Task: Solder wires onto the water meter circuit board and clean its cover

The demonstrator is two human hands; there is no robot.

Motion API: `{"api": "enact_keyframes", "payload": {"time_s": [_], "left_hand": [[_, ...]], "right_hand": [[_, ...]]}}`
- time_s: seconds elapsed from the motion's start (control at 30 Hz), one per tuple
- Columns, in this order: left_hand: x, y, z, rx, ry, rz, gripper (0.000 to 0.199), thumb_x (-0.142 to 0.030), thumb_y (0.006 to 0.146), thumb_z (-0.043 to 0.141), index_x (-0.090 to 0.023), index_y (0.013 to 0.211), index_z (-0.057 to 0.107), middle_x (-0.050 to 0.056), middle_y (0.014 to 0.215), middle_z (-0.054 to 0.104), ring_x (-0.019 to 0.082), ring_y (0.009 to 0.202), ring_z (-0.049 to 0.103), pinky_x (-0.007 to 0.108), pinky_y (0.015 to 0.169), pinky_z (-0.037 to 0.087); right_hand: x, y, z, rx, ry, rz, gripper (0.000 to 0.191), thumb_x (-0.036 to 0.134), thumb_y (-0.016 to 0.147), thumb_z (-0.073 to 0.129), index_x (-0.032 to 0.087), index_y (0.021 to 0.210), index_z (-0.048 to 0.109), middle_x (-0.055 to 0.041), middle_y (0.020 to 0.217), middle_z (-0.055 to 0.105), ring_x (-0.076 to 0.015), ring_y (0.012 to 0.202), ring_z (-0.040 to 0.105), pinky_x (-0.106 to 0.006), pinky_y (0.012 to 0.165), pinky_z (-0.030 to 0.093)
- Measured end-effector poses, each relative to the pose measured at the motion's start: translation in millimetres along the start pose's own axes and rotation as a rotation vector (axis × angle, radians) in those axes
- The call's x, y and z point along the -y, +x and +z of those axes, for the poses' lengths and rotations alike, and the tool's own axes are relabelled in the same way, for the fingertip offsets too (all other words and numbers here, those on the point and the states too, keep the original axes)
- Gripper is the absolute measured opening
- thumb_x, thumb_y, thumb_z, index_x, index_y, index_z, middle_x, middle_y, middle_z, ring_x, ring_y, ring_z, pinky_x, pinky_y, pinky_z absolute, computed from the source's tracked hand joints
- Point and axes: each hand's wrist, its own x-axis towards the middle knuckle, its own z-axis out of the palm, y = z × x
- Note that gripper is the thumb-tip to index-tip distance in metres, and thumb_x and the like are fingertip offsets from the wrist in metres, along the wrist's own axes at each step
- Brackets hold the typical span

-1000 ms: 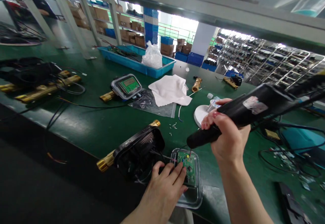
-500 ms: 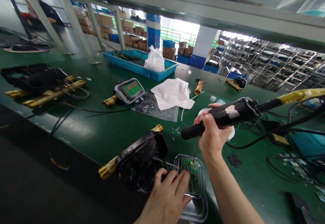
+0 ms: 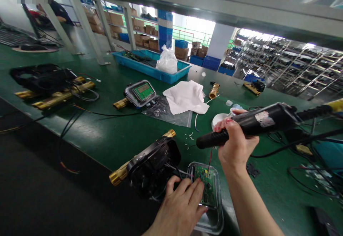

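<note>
My right hand (image 3: 235, 145) grips a black corded electric screwdriver (image 3: 257, 121). Its thin bit points left, close to several tiny pale screws (image 3: 189, 136) scattered on the bench. With bent fingers, my left hand (image 3: 180, 202) presses on a green circuit board (image 3: 209, 184), its thumb near the lower edge. That board lies in a clear plastic cover (image 3: 220, 207), and a red-and-black wire rises from it. Left of the cover, an open black meter housing (image 3: 150, 168) sits tilted on a brass pipe body (image 3: 118, 175); grey wires run from it toward the board.
Behind are a white cloth (image 3: 184, 96), a plastic bag (image 3: 177, 117) and a meter with display (image 3: 142, 92). A blue tray (image 3: 150, 72) stands farther back. More housings (image 3: 45, 80) lie left. Cables (image 3: 284, 152) cross the right side. A shelf beam (image 3: 187, 2) spans overhead.
The view has shifted slightly, moving the bench things rightward. My right hand has moved a little right with the screwdriver, its bit still near the screws. My left hand stays on the board.
</note>
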Motion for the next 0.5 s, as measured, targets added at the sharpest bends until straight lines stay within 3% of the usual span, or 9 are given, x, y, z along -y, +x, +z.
{"api": "enact_keyframes", "payload": {"time_s": [0.2, 0.37, 0.5], "left_hand": [[-5, 4, -3.3, -0.076, -0.103, -0.04, 0.032, -0.031, 0.099, 0.031, -0.022, 0.111, 0.059, -0.002, 0.109, 0.069, 0.015, 0.092, 0.057, 0.039, 0.086, 0.025], [-8, 4, -3.9, -0.103, -0.156, -0.104, 0.025, -0.033, 0.097, 0.04, -0.024, 0.108, 0.06, -0.005, 0.109, 0.069, 0.014, 0.093, 0.057, 0.038, 0.088, 0.023], [-8, 6, -11.9, -0.072, -0.151, -0.073, 0.025, -0.035, 0.096, 0.042, -0.023, 0.106, 0.062, -0.005, 0.11, 0.069, 0.015, 0.093, 0.058, 0.038, 0.089, 0.022]], "right_hand": [[48, -3, -21, -0.069, 0.004, 0.02, 0.022, 0.014, 0.064, 0.055, 0.02, 0.085, 0.055, 0.0071, 0.049, 0.045, -0.0088, 0.043, 0.041, -0.024, 0.046, 0.038], [86, -17, -50, -0.138, -0.027, 0.071, 0.022, 0.016, 0.063, 0.048, 0.021, 0.083, 0.054, 0.006, 0.051, 0.04, -0.0081, 0.044, 0.036, -0.022, 0.044, 0.035], [100, -28, -69, -0.14, 0.006, 0.095, 0.02, 0.017, 0.064, 0.046, 0.02, 0.082, 0.054, 0.0059, 0.05, 0.038, -0.0076, 0.043, 0.034, -0.02, 0.043, 0.035]]}}
